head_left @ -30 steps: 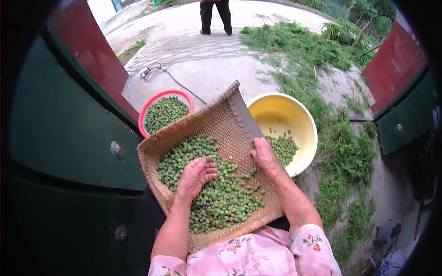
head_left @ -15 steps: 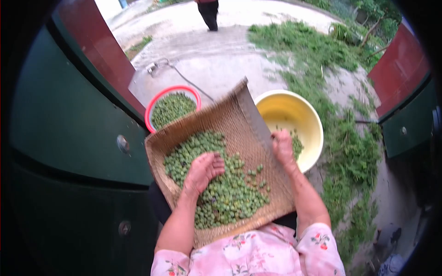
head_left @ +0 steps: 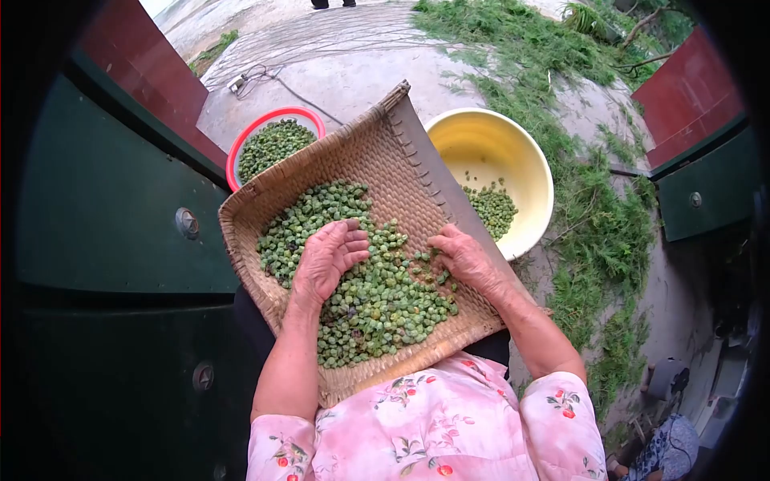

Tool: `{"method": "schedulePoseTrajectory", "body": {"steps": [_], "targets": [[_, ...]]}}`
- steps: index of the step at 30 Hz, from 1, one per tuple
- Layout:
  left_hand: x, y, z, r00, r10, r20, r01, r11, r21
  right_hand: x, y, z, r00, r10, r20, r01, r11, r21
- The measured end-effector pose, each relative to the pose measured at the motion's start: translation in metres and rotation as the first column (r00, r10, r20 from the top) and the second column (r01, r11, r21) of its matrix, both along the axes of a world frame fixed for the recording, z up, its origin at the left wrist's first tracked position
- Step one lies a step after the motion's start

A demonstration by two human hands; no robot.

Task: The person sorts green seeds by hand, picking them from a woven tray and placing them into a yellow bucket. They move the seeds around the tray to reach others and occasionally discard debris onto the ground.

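A woven winnowing basket [head_left: 393,168] rests tilted across my lap, with a heap of small round green pods [head_left: 377,317] spread over its left and lower part. My left hand [head_left: 327,260] lies over the heap, palm turned inward and fingers loosely curved apart from the thumb. At the right edge of the heap, my right hand [head_left: 467,258] has its thumb and fingers drawn together beside a few loose pods. Whether a pod is between those fingertips is hidden.
Beyond the basket stand a red-rimmed bowl [head_left: 234,160] full of green pods and a yellow basin [head_left: 525,160] holding some pods. Cut greenery [head_left: 597,264] covers the ground at right. Dark green door panels [head_left: 112,200] flank me. A cable [head_left: 309,103] lies ahead; a person's feet show at the top.
My right hand has moved left from over the basket's right edge to the loose pods. The view has tipped down, and my left hand stays over the heap.
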State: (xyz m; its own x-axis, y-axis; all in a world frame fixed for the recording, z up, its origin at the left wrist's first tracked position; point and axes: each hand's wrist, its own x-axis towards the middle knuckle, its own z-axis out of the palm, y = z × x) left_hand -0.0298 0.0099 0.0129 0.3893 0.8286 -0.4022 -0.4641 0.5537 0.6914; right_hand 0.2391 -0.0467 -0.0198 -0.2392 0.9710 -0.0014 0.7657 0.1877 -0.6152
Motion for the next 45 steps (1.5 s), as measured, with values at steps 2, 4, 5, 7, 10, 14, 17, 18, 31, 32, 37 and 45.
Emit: {"method": "schedulePoseTrajectory", "body": {"steps": [2,4,5,7,10,14,17,18,31,32,37,45], "targets": [[0.0,0.0,-0.002,1.0,0.002,0.003,-0.002,1.0,-0.001,-0.005,0.002,-0.005,0.999,0.025,0.033,-0.025,1.0,-0.004],[-0.001,0.001,-0.002,1.0,0.004,0.007,-0.004,1.0,-0.003,-0.006,0.002,-0.005,0.998,-0.036,0.054,0.036,0.999,0.002],[-0.001,0.001,-0.002,1.0,0.006,0.01,-0.006,1.0,-0.004,-0.006,0.003,-0.005,0.996,-0.066,0.066,0.066,0.998,0.004],[0.0,0.001,-0.001,1.0,0.008,0.0,-0.008,1.0,-0.005,-0.002,0.005,-0.01,0.993,-0.034,0.109,0.029,0.999,0.042],[0.0,0.001,-0.002,1.0,0.003,0.005,-0.003,1.0,-0.005,-0.003,0.002,-0.013,0.999,-0.02,0.035,0.017,0.995,0.096],[0.0,0.001,0.0,1.0,0.005,-0.001,-0.005,1.0,-0.008,-0.023,0.001,-0.002,0.996,0.063,0.07,-0.068,0.995,0.074],[0.001,0.001,0.001,1.0,0.006,0.003,-0.006,1.0,-0.014,-0.033,0.001,-0.002,0.975,0.134,0.18,-0.143,0.989,0.038],[0.001,0.001,0.001,1.0,0.005,-0.001,-0.005,1.0,-0.012,-0.035,0.0,0.002,0.979,0.129,0.158,-0.133,0.991,0.015],[0.0,0.0,0.002,1.0,-0.004,-0.012,0.004,1.0,-0.004,0.021,0.02,0.011,0.981,-0.194,-0.007,0.19,0.956,0.222],[0.0,0.0,0.001,1.0,-0.009,-0.007,0.008,1.0,-0.003,0.042,0.027,0.002,0.959,-0.283,0.017,0.272,0.934,0.234],[-0.001,0.002,-0.001,1.0,-0.014,-0.001,0.014,1.0,0.001,0.079,0.017,0.028,0.81,-0.451,0.374,0.198,0.812,0.548],[-0.001,0.001,-0.002,1.0,-0.009,0.01,0.009,1.0,-0.001,-0.001,-0.029,0.017,0.97,0.21,0.119,-0.203,0.977,-0.062]]}}
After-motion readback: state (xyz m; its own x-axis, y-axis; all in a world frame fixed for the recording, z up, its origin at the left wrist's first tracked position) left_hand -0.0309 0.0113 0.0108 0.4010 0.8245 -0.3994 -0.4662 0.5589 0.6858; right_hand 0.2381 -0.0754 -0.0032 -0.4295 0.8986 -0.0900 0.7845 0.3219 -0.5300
